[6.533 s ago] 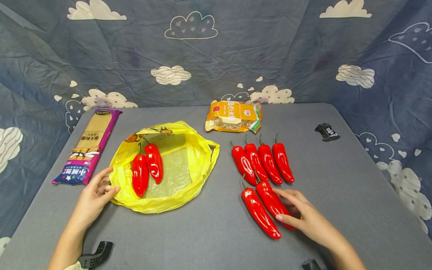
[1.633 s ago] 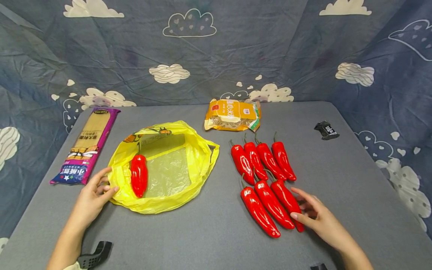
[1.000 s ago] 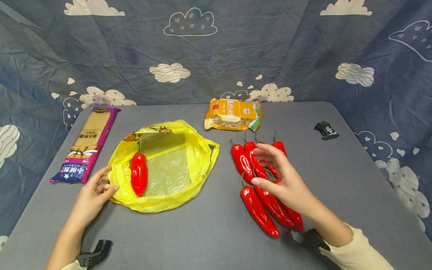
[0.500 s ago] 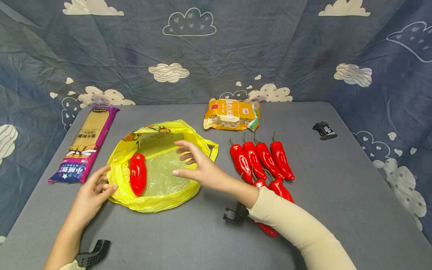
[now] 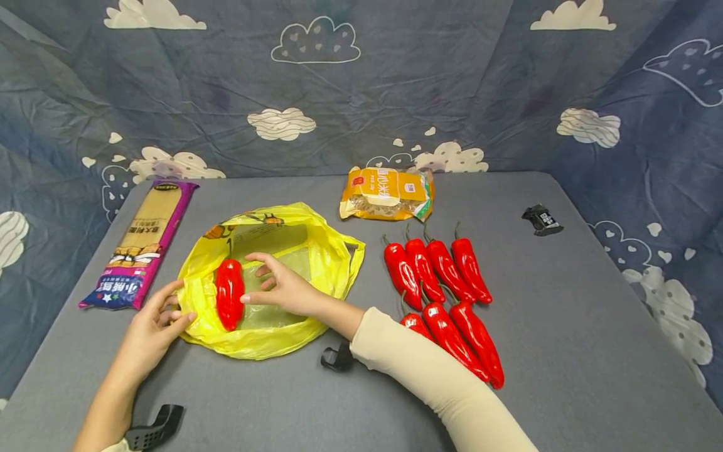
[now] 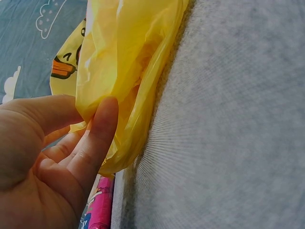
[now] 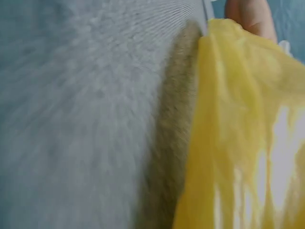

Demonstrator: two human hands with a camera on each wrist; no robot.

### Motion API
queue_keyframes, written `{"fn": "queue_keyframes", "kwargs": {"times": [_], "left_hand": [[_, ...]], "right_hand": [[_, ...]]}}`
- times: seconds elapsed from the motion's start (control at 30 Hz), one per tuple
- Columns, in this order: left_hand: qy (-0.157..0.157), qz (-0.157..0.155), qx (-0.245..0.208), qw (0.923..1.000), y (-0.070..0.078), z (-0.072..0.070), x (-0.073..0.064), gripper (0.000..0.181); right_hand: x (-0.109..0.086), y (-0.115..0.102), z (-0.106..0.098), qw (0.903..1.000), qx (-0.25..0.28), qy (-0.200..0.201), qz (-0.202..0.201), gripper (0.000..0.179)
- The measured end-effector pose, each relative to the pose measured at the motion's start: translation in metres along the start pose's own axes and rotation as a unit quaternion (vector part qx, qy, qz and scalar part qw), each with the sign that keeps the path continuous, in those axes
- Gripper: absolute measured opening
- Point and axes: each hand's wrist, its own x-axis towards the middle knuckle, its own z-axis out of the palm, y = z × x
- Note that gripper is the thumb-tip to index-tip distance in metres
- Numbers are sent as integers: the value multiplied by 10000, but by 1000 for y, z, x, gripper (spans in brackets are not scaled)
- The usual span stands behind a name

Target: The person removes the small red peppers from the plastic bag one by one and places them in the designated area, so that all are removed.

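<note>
A yellow plastic bag (image 5: 265,347) lies with its mouth spread wide, one red chili pepper (image 5: 229,295) inside along its left side. My left hand (image 5: 157,326) pinches the bag's left rim between thumb and fingers, as the left wrist view also shows. My right hand (image 5: 285,290) is over the bag's mouth, fingers loosely bent, thumb tip close beside the pepper; whether it touches cannot be told. Several more red chili peppers (image 5: 449,270) lie in two rows right of the bag. My right sleeve partly covers the front row. In the right wrist view, the bag hides most of that hand.
A purple-edged spaghetti packet (image 5: 141,245) lies left of the bag. Behind stands an orange food packet (image 5: 386,193). A small black wrapped item (image 5: 542,220) is at the far right of the grey table (image 5: 587,351). A cloud-patterned cloth (image 5: 361,81) hangs behind.
One pepper went from the bag to the front row on the right. My right hand then left that row and swung left over the bag. My left hand stays at the rim.
</note>
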Motion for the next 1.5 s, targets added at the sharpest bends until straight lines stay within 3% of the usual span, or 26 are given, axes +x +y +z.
{"fn": "queue_keyframes", "kwargs": {"times": [0.23, 0.37, 0.43, 0.5, 0.6, 0.67, 0.73, 0.83, 0.97, 1.1, 1.27, 1.5], "left_hand": [[17, 31, -26, 10000, 0, 1, 0, 55], [-12, -15, -37, 10000, -1, 1, 1, 56], [-22, -43, -36, 10000, -1, 0, 0, 57], [-19, -55, -40, 10000, -1, 0, -1, 57], [-8, -34, -48, 10000, -1, -1, -1, 57], [8, -4, -48, 10000, -1, -1, -1, 56], [20, 16, -50, 10000, -1, 0, -2, 56], [23, 32, -72, 10000, 0, 0, -2, 56], [30, 30, -74, 10000, 0, 1, -2, 55], [24, 13, -38, 10000, 0, 1, -2, 55], [12, 40, -4, 10000, 0, 2, -1, 55], [59, 134, -19, 9999, 0, 3, 1, 56]], "right_hand": [[19, 7, 13, 9988, -89, 47, 478, 67], [27, 7, 20, 9975, -509, 229, 443, 66], [30, 5, 26, 9941, -958, 295, 424, 67], [31, 2, 32, 9862, -1533, 385, 499, 68], [32, -3, 40, 9660, -2436, 544, 674, 71], [33, -5, 43, 9541, -2826, 582, 798, 74], [34, -7, 44, 9493, -2981, 537, 845, 75], [35, -7, 42, 9518, -2935, 348, 823, 77], [34, -6, 35, 9684, -2390, 76, 705, 75], [31, -5, 27, 9782, -1945, -30, 720, 72], [23, -6, 17, 9811, -1675, -198, 952, 70], [2, -17, 0, 9695, -2163, -635, 958, 67]]}}
